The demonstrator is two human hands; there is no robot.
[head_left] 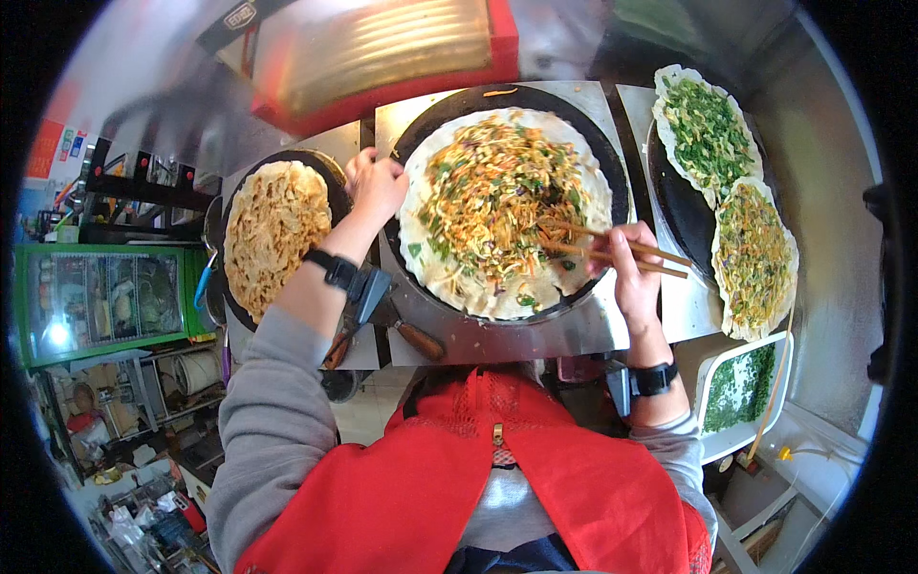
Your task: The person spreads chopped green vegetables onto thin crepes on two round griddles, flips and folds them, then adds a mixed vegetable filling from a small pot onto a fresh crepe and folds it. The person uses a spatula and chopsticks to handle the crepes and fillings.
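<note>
A wide pale flatbread (435, 277) lies on the round black griddle in the middle, with a heap of shredded vegetables and egg (497, 191) spread over it. My right hand (633, 273) grips a pair of long wooden chopsticks (583, 251), their tips down in the filling's right side. At the griddle's left rim is my left hand (376, 184), its fingers curled closed near the flatbread's edge. Whether those fingers pinch anything is hidden. Close to that hand on the left, a browned flaky flatbread (277, 234) rests on another round griddle.
Two folded, filled flatbreads, one green (708, 134) and one mixed (754, 258), lie at the right griddle (677, 196). Below them stands a white tray of chopped greens (741, 387). Wooden-handled tools (418, 340) lie at the front edge. A red-framed warmer (382, 62) stands behind.
</note>
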